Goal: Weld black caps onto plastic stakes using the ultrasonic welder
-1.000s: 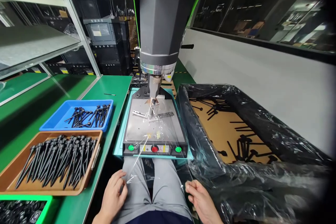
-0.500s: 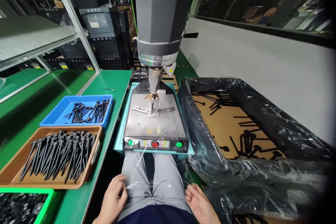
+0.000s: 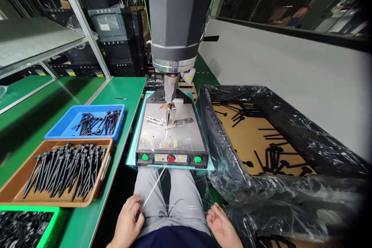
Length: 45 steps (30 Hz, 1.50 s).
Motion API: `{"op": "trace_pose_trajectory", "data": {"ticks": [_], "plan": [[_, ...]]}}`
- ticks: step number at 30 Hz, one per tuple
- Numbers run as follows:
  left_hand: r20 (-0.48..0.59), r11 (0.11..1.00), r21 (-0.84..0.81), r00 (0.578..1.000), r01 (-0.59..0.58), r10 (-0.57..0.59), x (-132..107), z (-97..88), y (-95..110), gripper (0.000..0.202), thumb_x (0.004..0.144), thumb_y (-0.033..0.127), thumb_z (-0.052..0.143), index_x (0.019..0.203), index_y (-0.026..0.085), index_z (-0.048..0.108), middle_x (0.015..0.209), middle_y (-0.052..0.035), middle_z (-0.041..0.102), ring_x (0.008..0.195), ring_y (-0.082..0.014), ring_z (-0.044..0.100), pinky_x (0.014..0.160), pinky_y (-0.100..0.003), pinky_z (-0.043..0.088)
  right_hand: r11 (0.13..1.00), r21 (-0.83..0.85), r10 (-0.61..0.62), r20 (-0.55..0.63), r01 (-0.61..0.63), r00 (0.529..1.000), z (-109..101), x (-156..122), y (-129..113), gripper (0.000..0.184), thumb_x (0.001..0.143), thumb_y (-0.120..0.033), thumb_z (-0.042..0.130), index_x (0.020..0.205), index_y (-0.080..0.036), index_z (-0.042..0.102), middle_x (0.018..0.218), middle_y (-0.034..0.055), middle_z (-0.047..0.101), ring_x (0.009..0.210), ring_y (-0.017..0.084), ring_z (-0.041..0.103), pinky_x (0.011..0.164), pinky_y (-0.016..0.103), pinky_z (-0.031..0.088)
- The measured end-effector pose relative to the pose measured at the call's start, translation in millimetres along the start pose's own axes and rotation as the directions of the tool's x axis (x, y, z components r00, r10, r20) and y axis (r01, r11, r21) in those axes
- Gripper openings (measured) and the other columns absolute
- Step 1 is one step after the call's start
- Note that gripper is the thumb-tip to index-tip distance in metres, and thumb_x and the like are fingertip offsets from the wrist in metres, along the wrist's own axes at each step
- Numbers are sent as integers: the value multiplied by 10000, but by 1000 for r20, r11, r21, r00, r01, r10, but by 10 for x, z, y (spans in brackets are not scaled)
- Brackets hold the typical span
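My left hand [image 3: 128, 219] rests on my left thigh, fingers curled on the near edge of a clear plastic film [image 3: 158, 186] that stretches from my lap up over the machine's metal plate [image 3: 171, 139]. My right hand [image 3: 221, 226] lies by my right thigh, fingers curled loosely; whether it grips the film I cannot tell. The grey press head [image 3: 176, 19] hangs over a small fixture [image 3: 170, 118] on the plate. Green and red buttons [image 3: 171, 159] line the machine's front.
On the green bench [image 3: 122, 97] at left stand a brown tray [image 3: 17, 197] of black screw-like pegs, a blue tray [image 3: 66, 120] with fewer, and a green bin [image 3: 49, 224] of black parts. At right is a black-plastic-lined carton [image 3: 232, 151] holding several pegs.
The view shifted up slightly. The film slid toward my lap. Both hands drew back a little toward my body.
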<state>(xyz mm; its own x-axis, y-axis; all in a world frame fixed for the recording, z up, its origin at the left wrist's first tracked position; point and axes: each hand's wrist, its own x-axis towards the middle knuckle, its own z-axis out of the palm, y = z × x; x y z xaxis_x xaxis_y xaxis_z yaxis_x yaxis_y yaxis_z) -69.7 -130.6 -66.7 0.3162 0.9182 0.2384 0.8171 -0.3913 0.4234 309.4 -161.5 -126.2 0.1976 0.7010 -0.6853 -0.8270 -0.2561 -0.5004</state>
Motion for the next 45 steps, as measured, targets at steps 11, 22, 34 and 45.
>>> {"op": "trace_pose_trajectory", "data": {"ticks": [11, 22, 34, 45], "plan": [[49, 999, 25, 999, 21, -22, -25, 49, 54, 142, 734, 87, 560, 736, 228, 563, 1110, -64, 680, 1126, -272, 618, 892, -409, 583, 961, -249, -197, -300, 123, 933, -223, 162, 68, 457, 453, -376, 919, 763, -240, 613, 567, -60, 576, 470, 122, 561, 430, 245, 483], [1, 995, 76, 998, -67, 68, 44, -10, 22, 375, 784, 422, 696, 1120, 262, 652, 1215, -95, 653, 1146, -312, 615, 892, -421, 589, 486, -686, -662, 115, 542, 740, 1017, 105, -395, 333, 668, -515, 781, 771, -218, 672, 775, 44, 698, 751, 224, 625, 749, 327, 471], [-171, 997, 40, 983, -67, 73, 289, 21, 36, 231, 809, 408, 683, 983, 258, 706, 1096, -93, 704, 1062, -292, 662, 851, -396, 612, -53, -525, -569, 715, 850, 406, 3905, 854, -1224, 346, 812, -332, 597, 1118, -184, 663, 1143, 125, 622, 1031, 264, 593, 902, 383, 465], [-312, 992, -95, 944, 78, -104, 230, 233, 1, 327, 853, 527, 582, 787, 234, 713, 997, -99, 722, 1008, -273, 679, 848, -341, 599, -154, -403, -516, 811, 902, 275, 4247, 918, -1370, 156, 771, -311, 615, 875, -210, 673, 1108, 95, 646, 1091, 274, 571, 970, 419, 425]]}}
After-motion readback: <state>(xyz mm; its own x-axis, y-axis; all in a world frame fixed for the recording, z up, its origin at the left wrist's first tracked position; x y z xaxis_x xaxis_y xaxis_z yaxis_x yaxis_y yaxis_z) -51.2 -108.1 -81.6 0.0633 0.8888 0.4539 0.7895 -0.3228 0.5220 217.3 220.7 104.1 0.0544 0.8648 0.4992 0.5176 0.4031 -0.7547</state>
